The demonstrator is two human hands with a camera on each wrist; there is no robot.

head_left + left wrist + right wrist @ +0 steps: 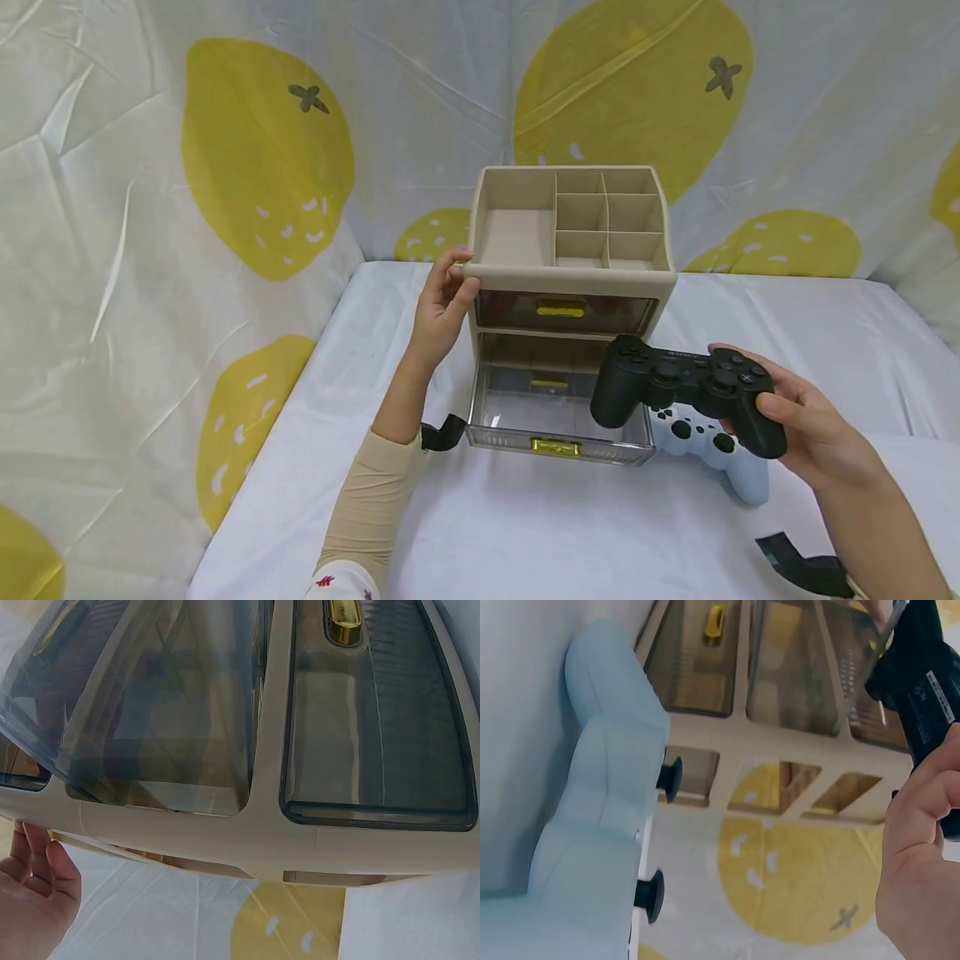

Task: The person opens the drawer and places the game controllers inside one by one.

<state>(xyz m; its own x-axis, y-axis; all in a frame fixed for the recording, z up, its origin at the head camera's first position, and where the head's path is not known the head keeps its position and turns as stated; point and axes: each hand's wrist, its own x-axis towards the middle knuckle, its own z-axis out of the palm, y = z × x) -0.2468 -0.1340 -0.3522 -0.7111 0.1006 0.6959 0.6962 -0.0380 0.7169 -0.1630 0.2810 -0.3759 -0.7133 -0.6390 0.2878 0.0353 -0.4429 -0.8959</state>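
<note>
A beige drawer organizer point(570, 271) stands on the white-covered table, its middle clear drawer point(558, 446) pulled out. My left hand point(444, 304) grips the organizer's upper left edge, thumb at the front and fingers along the side. In the left wrist view that hand point(41, 889) shows beside the frame. My right hand point(806, 417) grips a black game controller point(686, 383) by its right handle, above the drawer's right part. Beneath it, a light blue game controller point(746, 475) lies on the table, partly hidden; in the right wrist view its blue back point(604, 776) faces the camera.
The organizer's top has one large compartment point(517, 237) and several small ones. A closed upper drawer point(510, 310) has a gold handle. Black straps point(446, 433) hang at both wrists. A lemon-patterned curtain point(420, 108) hangs behind and at the left.
</note>
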